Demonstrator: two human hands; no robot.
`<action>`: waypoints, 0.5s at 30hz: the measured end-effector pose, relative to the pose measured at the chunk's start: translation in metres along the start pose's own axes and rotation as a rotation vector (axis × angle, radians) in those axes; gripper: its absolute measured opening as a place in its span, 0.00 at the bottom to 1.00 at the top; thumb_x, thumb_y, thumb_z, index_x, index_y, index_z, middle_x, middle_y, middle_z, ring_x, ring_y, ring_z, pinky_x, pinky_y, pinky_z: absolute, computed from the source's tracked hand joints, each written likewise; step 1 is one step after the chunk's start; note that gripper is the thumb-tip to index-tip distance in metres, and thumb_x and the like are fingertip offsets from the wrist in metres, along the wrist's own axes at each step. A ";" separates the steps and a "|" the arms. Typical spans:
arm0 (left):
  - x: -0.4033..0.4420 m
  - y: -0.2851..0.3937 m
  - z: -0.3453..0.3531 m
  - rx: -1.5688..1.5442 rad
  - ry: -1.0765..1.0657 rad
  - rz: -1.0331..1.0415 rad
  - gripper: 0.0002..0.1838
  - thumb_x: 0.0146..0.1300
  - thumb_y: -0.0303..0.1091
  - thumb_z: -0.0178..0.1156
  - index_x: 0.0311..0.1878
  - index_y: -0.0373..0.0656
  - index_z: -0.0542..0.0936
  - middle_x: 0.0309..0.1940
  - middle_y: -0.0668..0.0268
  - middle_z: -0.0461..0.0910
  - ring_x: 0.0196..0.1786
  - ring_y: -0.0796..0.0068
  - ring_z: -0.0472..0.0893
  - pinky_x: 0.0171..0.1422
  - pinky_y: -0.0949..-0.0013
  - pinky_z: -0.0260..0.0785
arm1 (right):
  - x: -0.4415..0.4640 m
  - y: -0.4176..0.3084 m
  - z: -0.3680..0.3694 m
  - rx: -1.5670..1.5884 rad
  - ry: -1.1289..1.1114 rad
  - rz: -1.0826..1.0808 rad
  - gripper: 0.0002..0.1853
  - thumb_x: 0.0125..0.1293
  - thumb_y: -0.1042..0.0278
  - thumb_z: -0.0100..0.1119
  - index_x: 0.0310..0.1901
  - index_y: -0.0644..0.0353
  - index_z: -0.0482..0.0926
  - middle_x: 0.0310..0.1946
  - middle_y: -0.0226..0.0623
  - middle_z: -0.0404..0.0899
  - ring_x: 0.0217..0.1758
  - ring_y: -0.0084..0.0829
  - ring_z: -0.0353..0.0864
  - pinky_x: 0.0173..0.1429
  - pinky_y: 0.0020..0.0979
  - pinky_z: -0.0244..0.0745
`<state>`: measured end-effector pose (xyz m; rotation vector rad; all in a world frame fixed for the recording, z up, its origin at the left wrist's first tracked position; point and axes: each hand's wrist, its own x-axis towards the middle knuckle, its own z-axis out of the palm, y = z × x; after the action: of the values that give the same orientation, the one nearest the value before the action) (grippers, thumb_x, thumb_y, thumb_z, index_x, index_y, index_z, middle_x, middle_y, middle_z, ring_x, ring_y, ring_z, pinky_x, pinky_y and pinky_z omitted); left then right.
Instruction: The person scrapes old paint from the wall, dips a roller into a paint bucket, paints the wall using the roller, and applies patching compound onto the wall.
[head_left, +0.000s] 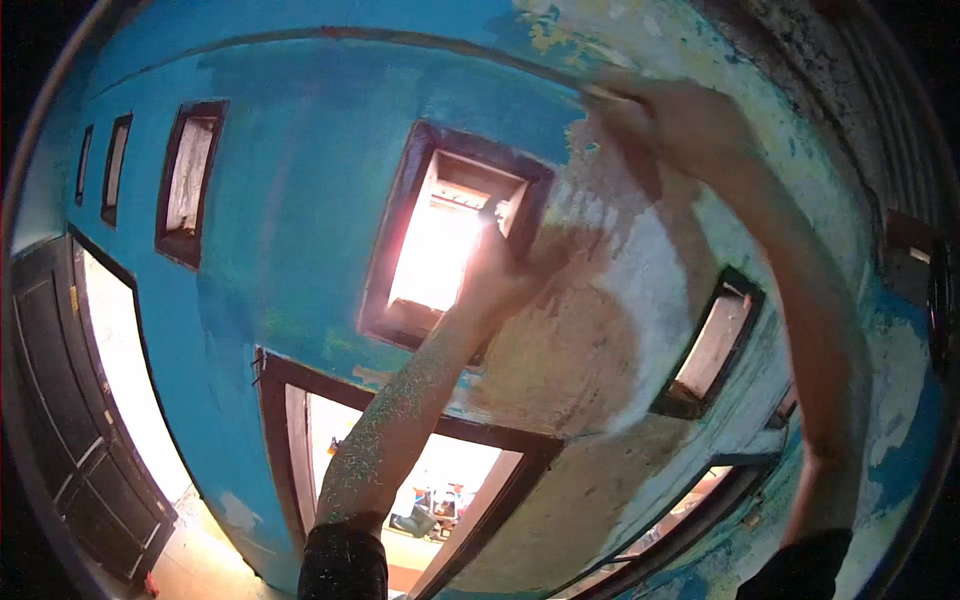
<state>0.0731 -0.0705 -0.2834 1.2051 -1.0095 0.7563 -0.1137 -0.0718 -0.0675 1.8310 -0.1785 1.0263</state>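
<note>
My right hand (690,125) is raised to the upper wall and blurred by motion. Its fingers are closed around a thin, flat scraper-like tool (612,94), mostly hidden by the hand, at the border of blue paint and bare patches. My left hand (505,280) is against the wall (560,340) just right of the small bright window, thumb up and fingers stretched to the right. Blue-green flakes (385,425) speckle my left forearm. Around the hands the wall is patchy, with brown, whitish and yellowish areas where blue paint is gone.
A dark-framed window opening (375,275) lies behind my left hand. Below is a larger framed opening (275,420), with objects visible beyond it. Narrow vents (190,180) line the left wall. A dark door (75,400) stands open at left. Corrugated sheeting (900,100) is at upper right.
</note>
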 end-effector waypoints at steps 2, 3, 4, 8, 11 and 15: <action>0.008 0.001 0.006 -0.074 0.054 0.215 0.47 0.59 0.56 0.66 0.73 0.40 0.57 0.61 0.48 0.69 0.62 0.55 0.74 0.62 0.56 0.70 | 0.022 -0.023 -0.001 -0.042 0.007 0.021 0.23 0.72 0.36 0.40 0.61 0.28 0.76 0.44 0.41 0.86 0.44 0.46 0.87 0.47 0.48 0.82; 0.012 0.001 0.008 -0.106 0.075 0.323 0.45 0.59 0.53 0.67 0.73 0.42 0.58 0.64 0.49 0.68 0.63 0.55 0.73 0.64 0.56 0.70 | 0.029 -0.032 0.000 -0.043 0.018 0.039 0.23 0.72 0.35 0.39 0.60 0.28 0.77 0.43 0.40 0.86 0.44 0.46 0.87 0.47 0.49 0.82; 0.016 -0.022 0.036 0.024 0.059 0.462 0.48 0.55 0.46 0.71 0.72 0.41 0.55 0.63 0.48 0.69 0.63 0.56 0.74 0.62 0.58 0.71 | 0.022 -0.028 -0.001 -0.039 -0.021 0.061 0.23 0.72 0.35 0.39 0.60 0.28 0.77 0.44 0.40 0.86 0.44 0.46 0.87 0.47 0.49 0.82; 0.005 -0.017 0.013 -0.189 -0.018 0.065 0.52 0.53 0.40 0.76 0.73 0.44 0.50 0.64 0.48 0.68 0.60 0.60 0.76 0.57 0.65 0.75 | 0.006 -0.020 -0.012 -0.018 -0.116 0.109 0.25 0.70 0.31 0.42 0.61 0.27 0.77 0.45 0.39 0.85 0.47 0.48 0.85 0.50 0.48 0.80; 0.014 -0.018 0.034 0.106 0.058 0.410 0.57 0.52 0.45 0.77 0.75 0.45 0.45 0.64 0.47 0.69 0.60 0.61 0.76 0.59 0.64 0.73 | 0.020 -0.017 0.003 -0.062 -0.001 0.079 0.25 0.70 0.31 0.42 0.60 0.29 0.77 0.43 0.40 0.86 0.46 0.47 0.86 0.51 0.48 0.80; 0.010 -0.049 0.019 0.350 0.078 0.563 0.62 0.52 0.47 0.77 0.77 0.45 0.40 0.61 0.48 0.73 0.59 0.65 0.77 0.63 0.63 0.70 | 0.011 -0.018 -0.002 -0.045 -0.035 0.022 0.24 0.71 0.33 0.43 0.59 0.32 0.78 0.43 0.40 0.86 0.45 0.47 0.86 0.50 0.48 0.80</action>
<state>0.1164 -0.1006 -0.2917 1.1787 -1.1991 1.4580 -0.0986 -0.0581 -0.0718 1.8101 -0.2418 0.9988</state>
